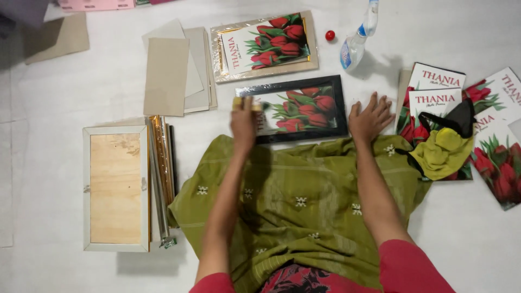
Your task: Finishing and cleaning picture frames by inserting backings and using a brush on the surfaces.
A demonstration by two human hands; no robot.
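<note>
Two hands at a black picture frame, centre of the view.
Nearest us, green cloth (293,206) covers the lap. Our left hand (244,122) pinches a small yellowish piece on the black frame (296,108); our right hand (370,116) lies flat, fingers spread wide, at its right end. Farther up, a spray bottle (358,38).

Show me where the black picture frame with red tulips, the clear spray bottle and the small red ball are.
black picture frame (341,103): head view, right border.
clear spray bottle (355,46): head view, body.
small red ball (330,36): head view, centre.
</note>
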